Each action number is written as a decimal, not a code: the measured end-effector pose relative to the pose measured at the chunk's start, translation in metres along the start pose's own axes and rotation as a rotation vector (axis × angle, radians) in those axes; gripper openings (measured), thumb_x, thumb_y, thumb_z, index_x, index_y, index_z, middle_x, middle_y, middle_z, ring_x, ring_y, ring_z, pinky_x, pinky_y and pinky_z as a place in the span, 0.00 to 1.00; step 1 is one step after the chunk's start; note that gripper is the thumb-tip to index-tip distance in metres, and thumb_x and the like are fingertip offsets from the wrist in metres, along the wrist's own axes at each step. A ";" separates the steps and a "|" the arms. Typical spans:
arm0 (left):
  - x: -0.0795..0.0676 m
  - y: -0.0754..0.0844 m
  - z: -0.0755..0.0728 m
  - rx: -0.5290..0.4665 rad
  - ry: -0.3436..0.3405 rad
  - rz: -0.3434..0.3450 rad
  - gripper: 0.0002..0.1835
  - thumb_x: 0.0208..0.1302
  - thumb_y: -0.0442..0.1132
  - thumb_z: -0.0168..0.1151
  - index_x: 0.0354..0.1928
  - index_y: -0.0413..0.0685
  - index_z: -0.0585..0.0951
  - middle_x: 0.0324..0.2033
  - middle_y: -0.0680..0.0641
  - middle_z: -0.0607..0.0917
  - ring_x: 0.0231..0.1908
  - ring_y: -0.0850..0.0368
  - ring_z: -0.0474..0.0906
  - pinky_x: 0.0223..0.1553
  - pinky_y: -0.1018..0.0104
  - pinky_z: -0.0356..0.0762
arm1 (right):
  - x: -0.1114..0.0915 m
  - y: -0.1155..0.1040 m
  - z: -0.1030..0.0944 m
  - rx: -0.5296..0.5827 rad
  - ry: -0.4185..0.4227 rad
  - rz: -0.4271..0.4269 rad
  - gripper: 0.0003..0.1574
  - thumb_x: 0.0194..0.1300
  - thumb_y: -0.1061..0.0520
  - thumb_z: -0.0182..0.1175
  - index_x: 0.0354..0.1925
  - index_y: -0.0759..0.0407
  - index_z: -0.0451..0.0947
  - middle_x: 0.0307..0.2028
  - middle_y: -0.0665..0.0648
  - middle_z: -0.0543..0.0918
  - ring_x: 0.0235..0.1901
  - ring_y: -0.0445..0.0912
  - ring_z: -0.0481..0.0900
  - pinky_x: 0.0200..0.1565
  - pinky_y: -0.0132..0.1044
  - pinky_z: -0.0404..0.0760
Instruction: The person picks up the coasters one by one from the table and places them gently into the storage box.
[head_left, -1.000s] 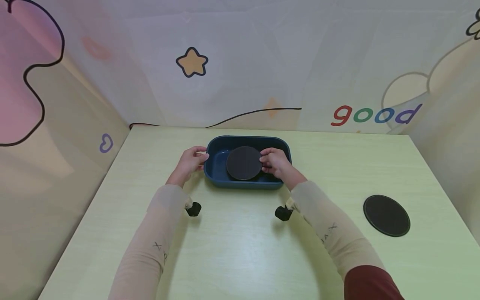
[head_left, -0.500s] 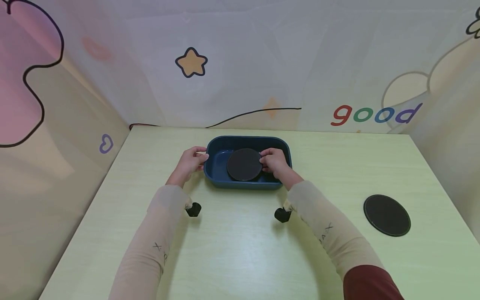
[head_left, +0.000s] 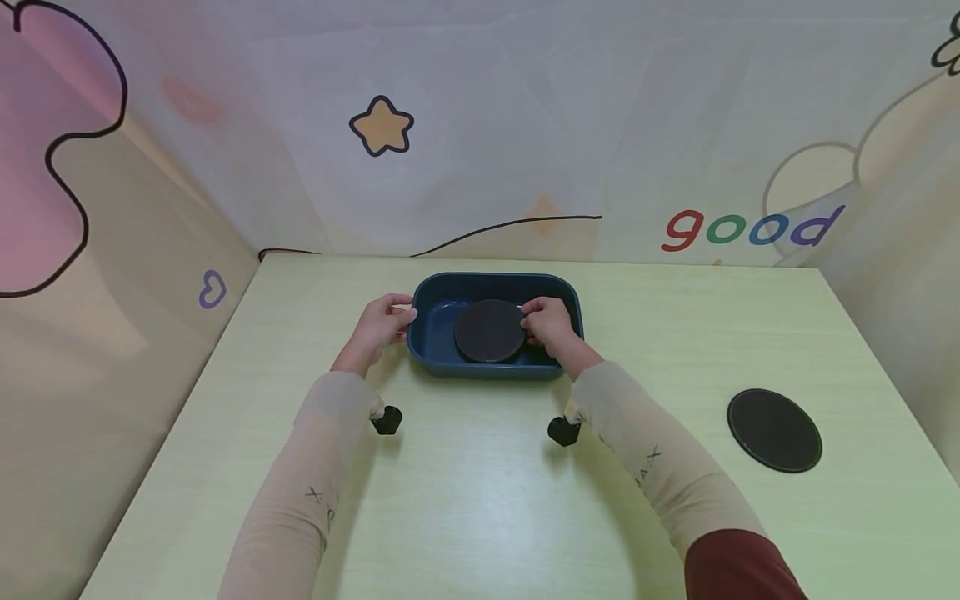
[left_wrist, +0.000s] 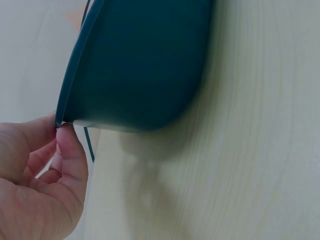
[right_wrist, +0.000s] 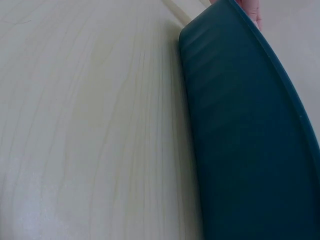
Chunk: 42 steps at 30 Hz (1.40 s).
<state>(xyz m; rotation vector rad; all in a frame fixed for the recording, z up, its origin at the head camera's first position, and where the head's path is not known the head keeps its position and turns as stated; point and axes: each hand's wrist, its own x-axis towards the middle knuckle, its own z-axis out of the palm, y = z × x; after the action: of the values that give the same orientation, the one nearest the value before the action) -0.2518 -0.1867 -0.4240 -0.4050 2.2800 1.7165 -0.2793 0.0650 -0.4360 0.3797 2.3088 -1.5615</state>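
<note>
A dark blue rectangular tray [head_left: 442, 367] with rounded corners and deep walls stands on the table. My left hand [head_left: 380, 323] pinches its left end at the rim; in the left wrist view, thumb and fingers meet on the tray's edge. Inside the tray, a round black coaster [head_left: 490, 332] lies nearly flat, low between the walls. With thumb and fingers at the coaster's right edge, my right hand [head_left: 551, 323] reaches over the tray's right part and pinches it. Mostly the tray's outer wall [right_wrist: 245, 120] fills the right wrist view, which hides the coaster.
A second round black coaster [head_left: 775, 431] lies on the pale wooden table [head_left: 480, 500] to the right. Behind the tray rises a printed cloth backdrop [head_left: 495, 142]. Small black devices hang under both wrists.
The coaster in the tray has tipped lower and flatter, with my right hand shifting slightly along with it. My left hand and the tray have stayed in place.
</note>
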 end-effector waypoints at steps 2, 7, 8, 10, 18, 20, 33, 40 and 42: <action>0.000 0.000 0.000 -0.001 0.001 0.000 0.20 0.64 0.39 0.51 0.58 0.46 0.67 0.39 0.46 0.72 0.30 0.60 0.73 0.27 0.77 0.73 | 0.001 0.000 0.000 -0.010 0.009 0.000 0.15 0.59 0.68 0.51 0.45 0.63 0.73 0.30 0.55 0.70 0.22 0.43 0.68 0.20 0.28 0.72; 0.000 0.000 0.001 -0.004 -0.003 0.002 0.20 0.64 0.38 0.51 0.58 0.45 0.67 0.39 0.46 0.72 0.30 0.60 0.73 0.27 0.77 0.73 | 0.001 0.000 0.000 -0.039 0.032 0.002 0.16 0.58 0.69 0.50 0.45 0.62 0.72 0.29 0.56 0.70 0.23 0.44 0.68 0.22 0.29 0.73; 0.001 0.000 0.001 -0.007 -0.002 0.001 0.20 0.64 0.38 0.51 0.58 0.45 0.67 0.39 0.47 0.72 0.30 0.60 0.73 0.27 0.77 0.73 | 0.000 0.000 0.000 -0.046 0.032 0.001 0.16 0.58 0.69 0.50 0.46 0.62 0.72 0.30 0.56 0.71 0.24 0.44 0.68 0.23 0.29 0.73; 0.001 -0.001 0.001 -0.004 -0.003 0.002 0.20 0.64 0.38 0.51 0.58 0.45 0.67 0.39 0.46 0.72 0.30 0.60 0.73 0.27 0.77 0.73 | -0.001 0.000 -0.001 -0.062 0.032 -0.003 0.16 0.58 0.69 0.50 0.46 0.62 0.72 0.33 0.57 0.72 0.25 0.45 0.69 0.24 0.29 0.73; -0.001 -0.001 0.003 0.003 0.000 0.000 0.20 0.64 0.38 0.51 0.58 0.45 0.68 0.40 0.46 0.73 0.28 0.62 0.73 0.27 0.77 0.73 | -0.008 -0.003 -0.009 -0.135 -0.005 -0.041 0.18 0.57 0.68 0.52 0.48 0.62 0.71 0.41 0.58 0.73 0.28 0.45 0.71 0.25 0.30 0.75; -0.001 0.000 0.003 0.007 0.001 0.000 0.20 0.64 0.38 0.51 0.58 0.46 0.68 0.40 0.46 0.73 0.28 0.61 0.73 0.27 0.77 0.73 | -0.010 -0.006 -0.013 -0.141 -0.023 -0.061 0.18 0.57 0.68 0.52 0.48 0.62 0.71 0.41 0.59 0.74 0.29 0.45 0.72 0.25 0.30 0.75; -0.003 0.002 0.001 0.022 0.004 0.002 0.20 0.65 0.39 0.50 0.59 0.45 0.67 0.42 0.45 0.73 0.31 0.59 0.73 0.30 0.75 0.74 | -0.028 -0.018 -0.045 -0.309 -0.283 -0.223 0.19 0.60 0.65 0.53 0.51 0.66 0.67 0.35 0.56 0.69 0.33 0.46 0.71 0.33 0.37 0.78; -0.004 0.003 0.002 0.020 0.006 -0.010 0.20 0.65 0.38 0.50 0.58 0.46 0.67 0.43 0.44 0.73 0.32 0.59 0.73 0.28 0.76 0.73 | -0.037 -0.021 -0.068 -0.359 -0.355 -0.278 0.20 0.62 0.64 0.51 0.53 0.67 0.65 0.38 0.58 0.71 0.40 0.53 0.73 0.35 0.35 0.77; -0.004 0.004 0.002 0.016 0.002 -0.010 0.20 0.65 0.38 0.50 0.59 0.46 0.66 0.43 0.44 0.73 0.32 0.58 0.74 0.28 0.76 0.73 | -0.041 -0.022 -0.075 -0.379 -0.367 -0.297 0.20 0.62 0.64 0.52 0.53 0.66 0.65 0.38 0.58 0.71 0.39 0.52 0.72 0.35 0.35 0.77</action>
<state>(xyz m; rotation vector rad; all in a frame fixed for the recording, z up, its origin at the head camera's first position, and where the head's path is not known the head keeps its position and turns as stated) -0.2494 -0.1836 -0.4199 -0.4147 2.2878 1.6921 -0.2599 0.1255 -0.3749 -0.3289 2.3585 -1.1437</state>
